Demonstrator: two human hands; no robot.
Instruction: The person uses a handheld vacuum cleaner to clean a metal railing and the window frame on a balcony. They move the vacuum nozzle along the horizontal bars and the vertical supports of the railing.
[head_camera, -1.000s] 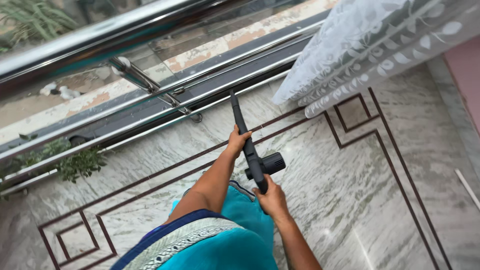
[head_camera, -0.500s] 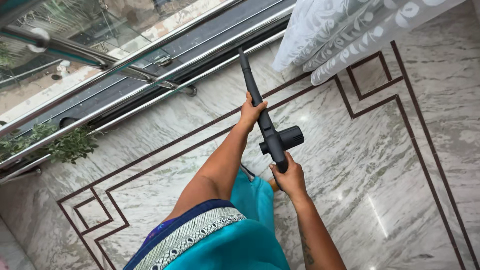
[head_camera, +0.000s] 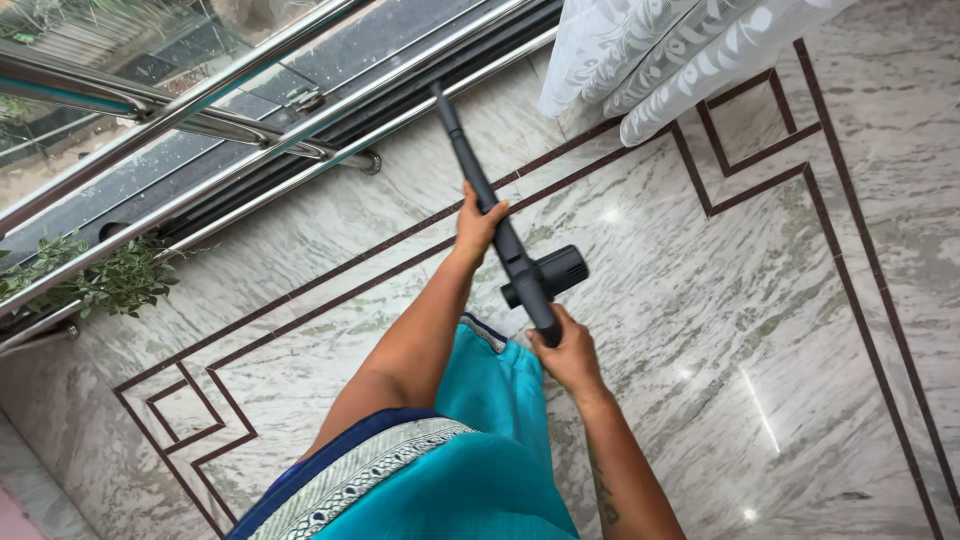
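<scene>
Black blower (head_camera: 520, 265) held in both hands, angled over the marble floor (head_camera: 780, 300). Left hand (head_camera: 476, 225) closed around the long nozzle partway up; right hand (head_camera: 570, 352) closed on the handle at the rear, just below the round motor housing. Nozzle tip pointing at the steel railing (head_camera: 250, 140) base and the dark track along the floor edge. White patterned curtain (head_camera: 660, 60) just right of the tip. Green plant (head_camera: 100, 280) beyond the railing, far left.
</scene>
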